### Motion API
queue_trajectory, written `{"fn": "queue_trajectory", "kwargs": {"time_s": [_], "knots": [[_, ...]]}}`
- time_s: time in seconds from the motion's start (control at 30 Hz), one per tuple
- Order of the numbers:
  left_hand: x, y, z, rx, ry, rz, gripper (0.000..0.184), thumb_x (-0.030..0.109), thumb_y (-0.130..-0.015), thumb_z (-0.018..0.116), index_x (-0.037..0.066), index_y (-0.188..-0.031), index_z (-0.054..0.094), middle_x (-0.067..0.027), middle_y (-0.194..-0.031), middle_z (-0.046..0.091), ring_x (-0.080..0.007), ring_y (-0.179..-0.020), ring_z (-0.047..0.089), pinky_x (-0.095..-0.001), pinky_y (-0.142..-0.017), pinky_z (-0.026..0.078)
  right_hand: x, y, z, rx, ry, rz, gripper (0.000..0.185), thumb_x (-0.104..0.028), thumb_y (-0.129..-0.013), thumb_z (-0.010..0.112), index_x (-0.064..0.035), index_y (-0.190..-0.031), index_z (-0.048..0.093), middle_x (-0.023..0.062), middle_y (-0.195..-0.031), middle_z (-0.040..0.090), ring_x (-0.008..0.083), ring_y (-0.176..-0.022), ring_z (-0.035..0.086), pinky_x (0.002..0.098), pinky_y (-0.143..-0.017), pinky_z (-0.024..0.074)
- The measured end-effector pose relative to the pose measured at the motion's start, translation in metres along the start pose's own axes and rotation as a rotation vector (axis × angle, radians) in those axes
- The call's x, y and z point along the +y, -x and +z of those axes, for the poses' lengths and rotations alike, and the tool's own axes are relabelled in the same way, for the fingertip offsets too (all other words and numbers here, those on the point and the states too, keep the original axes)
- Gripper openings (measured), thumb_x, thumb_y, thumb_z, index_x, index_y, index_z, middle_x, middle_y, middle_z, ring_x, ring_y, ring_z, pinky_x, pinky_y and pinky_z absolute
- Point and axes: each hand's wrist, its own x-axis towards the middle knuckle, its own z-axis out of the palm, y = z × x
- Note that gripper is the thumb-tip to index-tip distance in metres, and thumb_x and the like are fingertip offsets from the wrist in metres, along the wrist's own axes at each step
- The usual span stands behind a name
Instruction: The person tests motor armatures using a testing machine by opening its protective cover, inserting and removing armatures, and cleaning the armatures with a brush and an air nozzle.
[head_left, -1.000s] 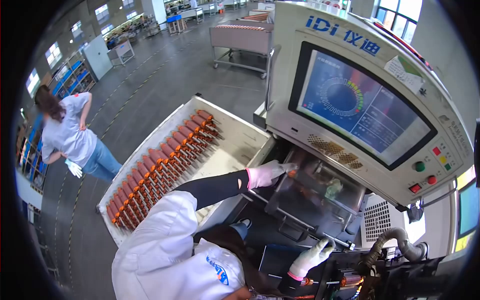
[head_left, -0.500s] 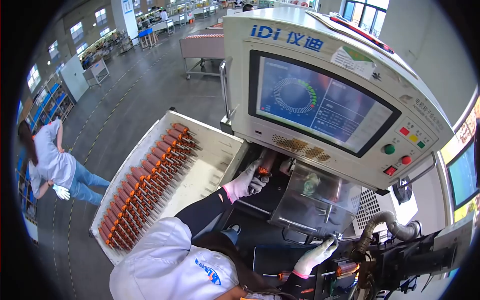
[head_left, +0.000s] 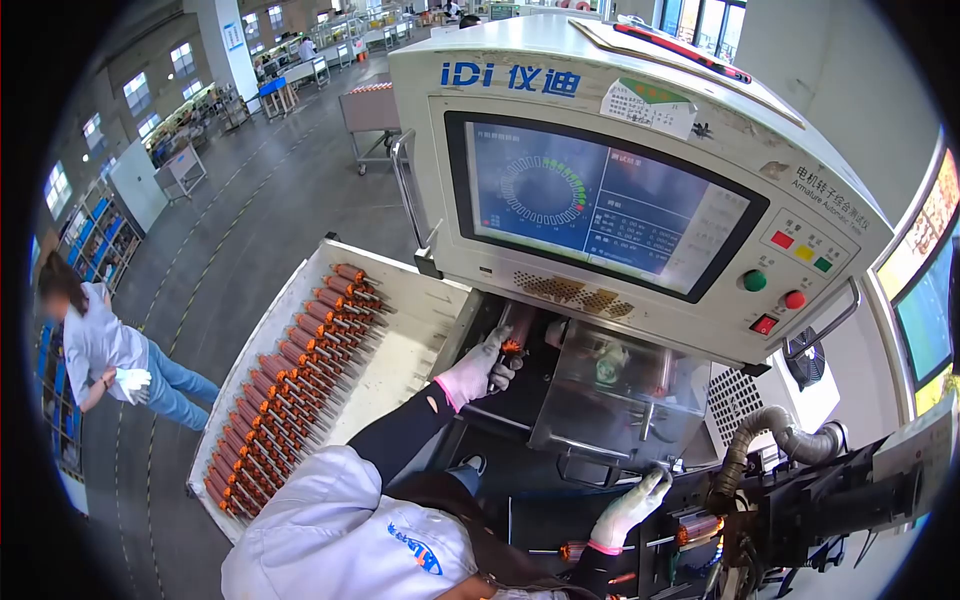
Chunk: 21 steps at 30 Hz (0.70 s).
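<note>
My left hand (head_left: pixel 478 370), in a pale glove with a pink cuff, has its fingers wrapped round the lower end of a copper-wound rotor (head_left: pixel 515 328) under the screen of the white test machine (head_left: pixel 420 100). Just right of that rotor is the transparent cover (head_left: pixel 620 385) of the machine. My right hand (head_left: pixel 632 508), also gloved, is near the cover's front corner, its fingers together; whether they grip anything is too small to tell. A second rotor (head_left: pixel 697 528) lies to the right of this hand, by a dark fixture.
A white bin (head_left: pixel 405 285) at my left holds rows of rotors (head_left: pixel 290 390). A person (head_left: pixel 110 340) in a white shirt stands at the far left. A ribbed hose (head_left: pixel 745 440) and dark machinery (head_left: pixel 840 510) are at the right.
My left hand has left the cover area, moved left and closed round a rotor. The view has turned right. The other person's hands have shifted.
</note>
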Motion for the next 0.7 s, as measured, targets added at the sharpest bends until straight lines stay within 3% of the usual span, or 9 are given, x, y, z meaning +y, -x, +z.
{"fn": "queue_trajectory", "kwargs": {"time_s": [0.13, 0.23, 0.27, 0.37, 0.4, 0.47, 0.6, 0.67, 0.7], "knots": [[0.003, 0.006, 0.010, 0.166, -0.262, 0.055, 0.062, 0.067, -0.084, 0.055, 0.010, -0.107, 0.055, -0.0029, -0.073, 0.057, -0.0058, -0.047, 0.044, -0.0200, -0.043, 0.036, -0.004, 0.001, -0.002, -0.028, -0.004, 0.021, 0.038, -0.034, -0.099, 0.046, 0.0024, -0.106, 0.054, 0.0120, -0.094, 0.055, 0.0213, -0.086, 0.050, 0.0336, -0.082, 0.0408], [0.012, 0.025, 0.021, 0.172, -0.436, 0.037, 0.057, 0.060, -0.091, 0.050, 0.006, -0.108, 0.056, -0.0064, -0.084, 0.062, -0.0092, -0.059, 0.053, -0.0233, -0.053, 0.045, -0.004, 0.001, -0.001, -0.021, 0.028, 0.041, 0.038, -0.034, -0.100, 0.044, 0.0019, -0.106, 0.055, 0.0119, -0.095, 0.056, 0.0217, -0.086, 0.050, 0.0339, -0.081, 0.0408], [-0.001, 0.003, -0.021, 0.185, -0.427, 0.044, 0.057, 0.060, -0.091, 0.050, 0.006, -0.108, 0.056, -0.0064, -0.084, 0.062, -0.0092, -0.059, 0.053, -0.0233, -0.053, 0.045, -0.003, 0.000, 0.000, -0.039, 0.026, 0.040, 0.038, -0.034, -0.100, 0.044, 0.0019, -0.106, 0.055, 0.0119, -0.095, 0.056, 0.0217, -0.086, 0.050, 0.0339, -0.081, 0.0408], [-0.034, -0.072, -0.129, 0.225, -0.232, 0.530, 0.042, 0.042, -0.100, 0.044, 0.002, -0.109, 0.056, -0.0087, -0.099, 0.063, -0.0149, -0.085, 0.060, -0.0276, -0.076, 0.050, 0.004, 0.000, -0.002, -0.018, 0.072, -0.002, 0.037, -0.034, -0.100, 0.044, 0.0011, -0.104, 0.055, 0.0130, -0.096, 0.057, 0.0238, -0.087, 0.052, 0.0359, -0.082, 0.0414], [-0.027, -0.023, -0.105, 0.227, -0.235, 0.529, 0.042, 0.042, -0.100, 0.044, 0.002, -0.109, 0.056, -0.0087, -0.099, 0.063, -0.0149, -0.085, 0.060, -0.0276, -0.076, 0.050, 0.007, 0.002, 0.001, -0.019, 0.071, 0.002, 0.037, -0.034, -0.100, 0.044, 0.0011, -0.104, 0.055, 0.0130, -0.096, 0.057, 0.0238, -0.087, 0.052, 0.0359, -0.082, 0.0414], [-0.019, 0.061, -0.016, 0.401, -0.590, 0.851, 0.033, 0.023, -0.103, 0.039, -0.001, -0.121, 0.051, -0.0080, -0.112, 0.060, -0.0184, -0.105, 0.056, -0.0300, -0.095, 0.044, 0.016, 0.007, 0.004, -0.033, 0.143, -0.013, 0.037, -0.035, -0.100, 0.043, 0.0004, -0.103, 0.055, 0.0141, -0.097, 0.058, 0.0254, -0.088, 0.054, 0.0374, -0.083, 0.0416], [-0.048, 0.102, 0.002, 0.352, -0.852, 0.809, 0.030, 0.018, -0.103, 0.039, -0.001, -0.124, 0.049, -0.0073, -0.115, 0.059, -0.0171, -0.104, 0.057, -0.0290, -0.094, 0.045, 0.005, 0.030, 0.019, -0.082, 0.121, -0.072, 0.037, -0.036, -0.099, 0.044, -0.0006, -0.100, 0.055, 0.0156, -0.099, 0.059, 0.0286, -0.091, 0.056, 0.0394, -0.087, 0.0421], [-0.058, 0.115, 0.016, 0.273, -0.491, 0.771, 0.028, 0.021, -0.103, 0.039, 0.000, -0.118, 0.051, -0.0033, -0.106, 0.058, -0.0134, -0.092, 0.056, -0.0262, -0.085, 0.046, 0.005, 0.048, 0.034, -0.106, 0.091, -0.081, 0.037, -0.036, -0.099, 0.045, -0.0010, -0.099, 0.055, 0.0160, -0.099, 0.059, 0.0298, -0.092, 0.056, 0.0400, -0.088, 0.0423], [-0.066, 0.113, 0.011, 0.266, -0.508, 0.754, 0.028, 0.021, -0.103, 0.039, 0.000, -0.118, 0.051, -0.0033, -0.106, 0.058, -0.0134, -0.092, 0.056, -0.0262, -0.085, 0.046, 0.009, 0.056, 0.042, -0.179, 0.034, -0.135, 0.036, -0.037, -0.096, 0.049, -0.0018, -0.100, 0.055, 0.0159, -0.099, 0.059, 0.0311, -0.093, 0.057, 0.0408, -0.090, 0.0423]]}}
